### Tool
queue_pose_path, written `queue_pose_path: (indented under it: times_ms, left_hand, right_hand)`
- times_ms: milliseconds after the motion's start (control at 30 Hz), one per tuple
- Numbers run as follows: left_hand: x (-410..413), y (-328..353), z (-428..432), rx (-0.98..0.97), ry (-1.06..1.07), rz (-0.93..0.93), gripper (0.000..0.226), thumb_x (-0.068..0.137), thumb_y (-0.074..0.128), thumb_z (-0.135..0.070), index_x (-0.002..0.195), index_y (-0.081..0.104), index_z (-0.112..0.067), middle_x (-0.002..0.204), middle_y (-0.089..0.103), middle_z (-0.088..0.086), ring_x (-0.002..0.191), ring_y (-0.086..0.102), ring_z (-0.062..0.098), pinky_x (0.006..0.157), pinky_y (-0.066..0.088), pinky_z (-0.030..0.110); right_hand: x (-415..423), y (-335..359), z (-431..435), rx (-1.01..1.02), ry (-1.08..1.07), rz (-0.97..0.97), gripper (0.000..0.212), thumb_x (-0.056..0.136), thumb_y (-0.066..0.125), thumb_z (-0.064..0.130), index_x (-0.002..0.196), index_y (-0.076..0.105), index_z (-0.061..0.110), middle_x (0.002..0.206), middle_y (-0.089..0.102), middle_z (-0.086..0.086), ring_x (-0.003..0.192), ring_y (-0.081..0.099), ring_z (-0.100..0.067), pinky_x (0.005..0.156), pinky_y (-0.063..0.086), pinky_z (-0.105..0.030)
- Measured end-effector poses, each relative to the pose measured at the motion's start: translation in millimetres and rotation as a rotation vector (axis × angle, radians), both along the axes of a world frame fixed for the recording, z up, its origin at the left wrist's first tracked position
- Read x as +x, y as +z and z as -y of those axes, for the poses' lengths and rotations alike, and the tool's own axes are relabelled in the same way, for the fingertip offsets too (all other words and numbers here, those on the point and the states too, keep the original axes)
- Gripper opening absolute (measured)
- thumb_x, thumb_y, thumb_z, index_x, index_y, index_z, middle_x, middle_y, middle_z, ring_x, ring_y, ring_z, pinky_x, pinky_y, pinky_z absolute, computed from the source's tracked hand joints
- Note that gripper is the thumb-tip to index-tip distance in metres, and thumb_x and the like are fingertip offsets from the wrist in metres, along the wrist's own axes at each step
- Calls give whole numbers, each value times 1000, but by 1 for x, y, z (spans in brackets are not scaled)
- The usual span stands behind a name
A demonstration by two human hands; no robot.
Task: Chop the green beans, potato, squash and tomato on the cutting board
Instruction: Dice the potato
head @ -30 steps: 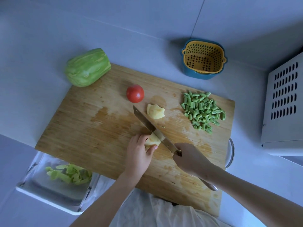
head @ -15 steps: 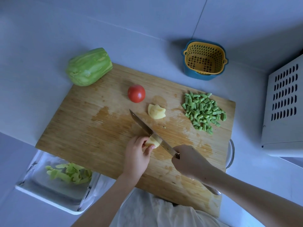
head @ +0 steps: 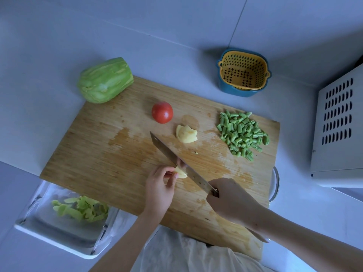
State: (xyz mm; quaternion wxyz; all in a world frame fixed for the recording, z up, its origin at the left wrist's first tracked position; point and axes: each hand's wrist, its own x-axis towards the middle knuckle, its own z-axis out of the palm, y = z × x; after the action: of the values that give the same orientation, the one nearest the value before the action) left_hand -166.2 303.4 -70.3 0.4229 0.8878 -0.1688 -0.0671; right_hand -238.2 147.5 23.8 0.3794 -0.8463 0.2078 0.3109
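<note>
the green beans (head: 242, 133) are done: they lie as a heap of short pieces toward the right side of the wooden cutting board (head: 102, 154). the potato is part way through, by the look of it; one pale yellow potato piece (head: 186, 134) sits near the middle of the board, just left of the beans, and a smaller potato chunk (head: 181, 174) is under the knife (head: 177, 161) lower down at centre frame. the tomato (head: 162, 112) stands whole on the board above the blade tip, and the peeled squash (head: 105, 80) lies uncut at the upper left, resting on the board's far corner and the counter, so both are left to chop. the left hand (head: 159, 188) comes in from the bottom of the frame with its fingers curled, pinching the small chunk against the blade's side. the right hand (head: 229, 199), lower right, is clenched round the knife handle, with the blade angled up and left across the board and its edge at the chunk.
</note>
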Motion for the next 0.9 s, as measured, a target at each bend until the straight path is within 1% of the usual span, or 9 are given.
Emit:
queue_pose_path:
  times_ms: [167,300,433,600,667,700,767,833,900]
  left_hand:
    - [1,0,-2,-3,-37,14,14,72,76,2,82,68,-3,81,68,6,70,64,15,62,54,28]
    - [1,0,-3,18,-46,57,16,70,78,1,79,67,-5,75,66,3,68,63,15,60,52,26]
    - [1,-2,1,71,-65,64,26,67,84,-14,81,65,-4,71,62,3,65,57,16,58,46,25]
    - [6,0,6,83,-81,35,23,71,81,-14,84,66,-3,76,65,6,68,60,19,56,50,29]
    - [9,2,5,64,-95,-9,22,72,80,-14,86,66,-3,80,68,5,70,63,17,57,53,29]
    - [11,3,3,43,-95,-57,23,73,79,-15,89,67,-4,82,69,3,71,64,14,60,53,24]
    - [20,7,-5,2,-69,-209,23,77,75,-15,97,65,-9,87,66,-4,75,62,6,63,49,10]
    - [34,11,-18,-20,2,-348,14,82,70,-12,94,62,-14,83,62,-10,74,59,4,60,45,6]
    - [55,19,-35,-35,132,-416,15,84,64,-9,94,61,-19,85,62,-11,78,61,8,63,45,12]
  right_hand:
    - [10,-13,-5,-3,4,-43,25,89,41,10,70,54,20,54,46,-1,39,34,-12,39,28,-23]
    - [15,-27,-13,-16,-14,-16,30,89,40,8,108,63,12,56,52,0,41,40,-12,38,30,-22]
    - [10,-28,-7,20,-5,-1,22,86,41,7,86,63,12,57,49,-2,42,37,-13,41,28,-24]
    - [-1,-10,5,31,-34,86,41,86,44,7,59,42,38,44,43,9,34,33,-5,37,26,-18]
    - [-8,-1,11,22,-35,132,43,86,44,7,63,48,44,40,46,11,33,38,-4,39,29,-18]
    - [-11,2,15,0,-12,160,41,86,44,8,75,57,45,40,48,13,35,42,-4,41,31,-18]
    - [-18,5,23,-92,76,214,37,85,43,9,102,66,32,47,53,9,43,48,-6,46,36,-22]
    - [-23,7,34,-185,186,268,28,83,44,12,100,63,23,56,57,3,51,49,-12,56,43,-29]
    - [-26,6,44,-238,287,299,26,83,46,17,103,58,29,61,59,7,54,50,-10,63,46,-30]
